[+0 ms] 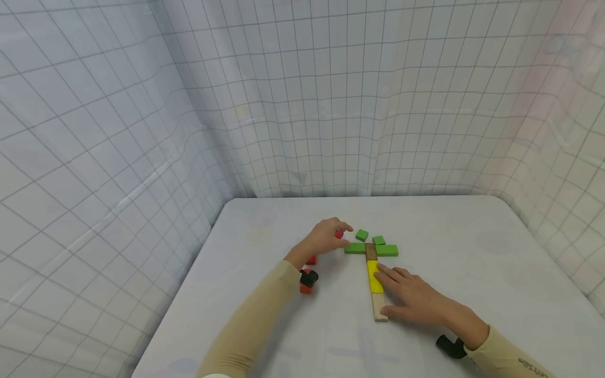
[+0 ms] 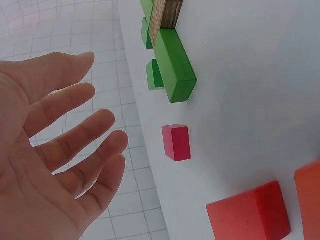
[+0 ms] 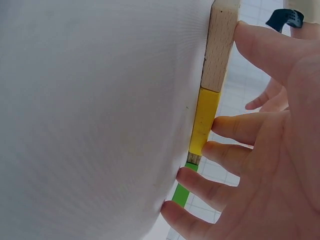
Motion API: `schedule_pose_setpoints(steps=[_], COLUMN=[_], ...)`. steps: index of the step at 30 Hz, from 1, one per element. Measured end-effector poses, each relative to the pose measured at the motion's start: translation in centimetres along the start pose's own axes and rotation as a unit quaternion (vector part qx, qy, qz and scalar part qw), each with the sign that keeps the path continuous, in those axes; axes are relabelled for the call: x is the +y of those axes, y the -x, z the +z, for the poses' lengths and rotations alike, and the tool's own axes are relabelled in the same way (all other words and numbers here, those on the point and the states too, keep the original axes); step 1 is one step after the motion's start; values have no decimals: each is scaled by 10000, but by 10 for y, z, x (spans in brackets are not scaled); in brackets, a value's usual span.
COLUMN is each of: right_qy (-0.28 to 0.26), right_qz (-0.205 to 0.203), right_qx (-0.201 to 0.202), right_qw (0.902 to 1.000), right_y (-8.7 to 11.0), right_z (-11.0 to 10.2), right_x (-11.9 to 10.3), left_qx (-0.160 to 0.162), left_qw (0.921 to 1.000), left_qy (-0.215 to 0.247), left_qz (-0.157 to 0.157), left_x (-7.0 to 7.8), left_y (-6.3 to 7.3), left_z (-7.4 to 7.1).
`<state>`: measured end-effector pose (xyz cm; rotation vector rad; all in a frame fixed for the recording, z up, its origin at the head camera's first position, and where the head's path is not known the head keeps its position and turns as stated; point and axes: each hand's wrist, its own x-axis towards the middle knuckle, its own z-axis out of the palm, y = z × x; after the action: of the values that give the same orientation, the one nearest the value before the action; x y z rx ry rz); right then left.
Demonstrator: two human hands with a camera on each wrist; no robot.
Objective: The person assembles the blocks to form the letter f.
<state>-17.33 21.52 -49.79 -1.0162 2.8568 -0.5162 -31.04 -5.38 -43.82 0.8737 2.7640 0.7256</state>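
Note:
A T of wooden blocks lies on the white table. Its stem runs from a brown block (image 1: 371,252) through a yellow block (image 1: 373,283) to a pale wood block (image 1: 378,303); green blocks form the left arm (image 1: 355,249) and right arm (image 1: 388,251). My right hand (image 1: 413,300) rests along the stem's right side, fingertips at the yellow block and thumb at the pale one. Above the left arm's end hovers my left hand (image 1: 325,237), fingers loosely spread and holding nothing. A small pink block (image 2: 176,143) sits near it, apart from the fingers in the left wrist view.
Two small green blocks, one left (image 1: 362,234) and one right (image 1: 379,240), lie just behind the T. Under the left forearm are a red block (image 2: 248,212) and an orange block (image 2: 310,197). Grid-patterned curtains (image 1: 302,105) enclose the table's back and sides.

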Motion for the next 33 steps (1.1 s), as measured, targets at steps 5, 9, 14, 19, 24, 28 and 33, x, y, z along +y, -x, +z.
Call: schedule_pose_setpoints(steps=[5, 9, 14, 19, 24, 28, 33], right_qy=[6, -20, -9, -7, -43, -26, 44], right_qz=[16, 37, 101, 106, 136, 167, 117], right_qx=[-1, -39, -72, -91, -186, -247, -177], right_qw=[10000, 10000, 9999, 9999, 9997, 9996, 9998], right_y=[0, -1, 0, -1, -1, 0, 0], right_z=[1, 2, 3, 3, 3, 2, -1], right_x=[1, 1, 1, 2, 1, 0, -1], left_qx=[-79, -204, -307, -328, -347, -340, -283], left_qw=[9998, 9996, 9993, 9988, 9987, 9984, 9979], left_qy=[2, 0, 198, 329, 314, 401, 542], left_qz=[178, 193, -13, -173, -187, -229, -228], left_x=[-1, -4, -9, -16, -24, -31, -39], left_y=[9, 20, 34, 48, 64, 75, 87], left_z=[-5, -9, -12, -14, -14, -13, -13])
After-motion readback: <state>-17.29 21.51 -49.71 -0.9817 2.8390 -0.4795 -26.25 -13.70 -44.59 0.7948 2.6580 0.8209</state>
